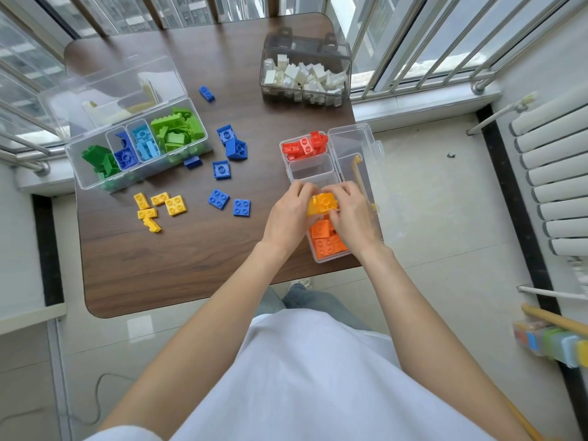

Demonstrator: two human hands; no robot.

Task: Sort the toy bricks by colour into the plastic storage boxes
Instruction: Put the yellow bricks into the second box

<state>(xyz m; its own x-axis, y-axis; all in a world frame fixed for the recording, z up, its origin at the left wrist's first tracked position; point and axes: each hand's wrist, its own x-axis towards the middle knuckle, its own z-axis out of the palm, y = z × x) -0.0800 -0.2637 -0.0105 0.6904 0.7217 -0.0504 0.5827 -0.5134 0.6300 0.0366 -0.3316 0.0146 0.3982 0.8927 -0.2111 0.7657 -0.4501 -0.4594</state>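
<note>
Right of centre in the frame, the left hand [288,214] and right hand [351,214] pinch a yellow-orange brick [322,203] from opposite sides, directly over the storage box [331,167] (its empty middle compartment lies just above the fingers).

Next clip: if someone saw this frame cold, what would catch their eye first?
Both hands, left hand and right hand, meet on a yellow-orange brick piece above the compartment box at the table's right edge, reds at its far end, oranges nearest. Next come the loose blue bricks mid-table, and the green-filled box on the left.
</note>
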